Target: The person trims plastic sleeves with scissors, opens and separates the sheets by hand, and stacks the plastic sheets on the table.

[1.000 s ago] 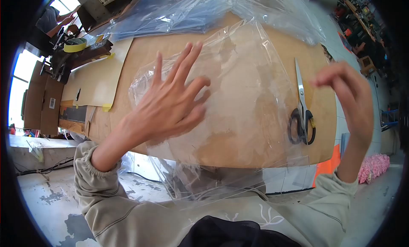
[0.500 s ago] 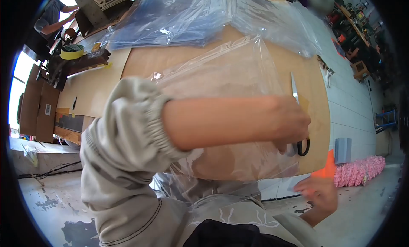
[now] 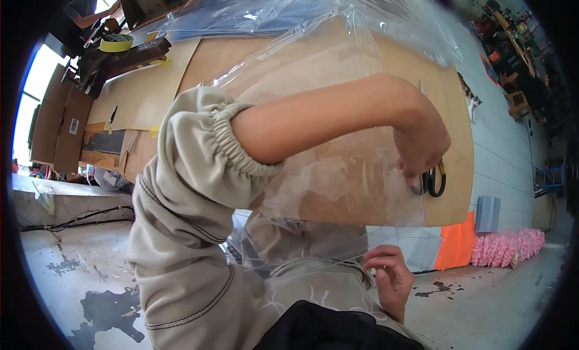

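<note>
A large sheet of clear plastic film [image 3: 325, 187] lies over the brown table top, and its near edge hangs towards my lap. My left arm reaches across it from the left. The bent left hand [image 3: 425, 142] has its fingers pinched together low over the film's right part; what they hold is hidden. Black-handled scissors [image 3: 438, 180] lie right beside those fingertips, their blade partly behind the hand. My right hand [image 3: 392, 277] is raised at the near edge, fingers loosely curled and apart, near the hanging film. No object shows in it.
Stacked clear and bluish plastic [image 3: 241, 15] covers the far side. Yellow tape [image 3: 116, 43] sits on a dark metal tool at left. Orange sheet [image 3: 456, 244], pink bundle [image 3: 506, 247] and a cat [image 3: 473, 102] are on the floor at right. Another person [image 3: 84, 6] works at far left.
The view has tilted and shifted. My left wrist has bent, with its fingers pointing down beside the scissors. My right hand has moved left, away from the orange sheet.
</note>
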{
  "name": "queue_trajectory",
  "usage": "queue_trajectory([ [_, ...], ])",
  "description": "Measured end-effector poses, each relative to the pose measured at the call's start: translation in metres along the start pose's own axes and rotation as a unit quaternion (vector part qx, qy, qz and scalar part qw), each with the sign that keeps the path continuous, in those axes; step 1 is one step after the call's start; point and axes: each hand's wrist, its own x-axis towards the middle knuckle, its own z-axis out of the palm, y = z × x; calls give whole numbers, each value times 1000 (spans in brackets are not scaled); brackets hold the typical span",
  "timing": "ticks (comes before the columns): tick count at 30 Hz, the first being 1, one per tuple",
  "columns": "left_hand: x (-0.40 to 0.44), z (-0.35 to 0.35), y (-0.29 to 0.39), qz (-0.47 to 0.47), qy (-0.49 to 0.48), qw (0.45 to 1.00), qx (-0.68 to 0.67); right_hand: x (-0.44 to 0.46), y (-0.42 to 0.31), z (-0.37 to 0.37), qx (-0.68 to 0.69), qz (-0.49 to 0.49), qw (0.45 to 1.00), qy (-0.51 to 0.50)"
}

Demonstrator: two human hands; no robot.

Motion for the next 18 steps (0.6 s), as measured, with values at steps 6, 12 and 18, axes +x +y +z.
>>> queue_trajectory([
  [6,10,26,-2,22,166,984,-56,-18,26,-1,198,-30,978,52],
  [12,35,49,53,-2,165,986,-8,10,18,18,375,-50,924,55],
  [18,65,91,89,15,146,977,151,57,-3,55,498,-93,841,191],
])
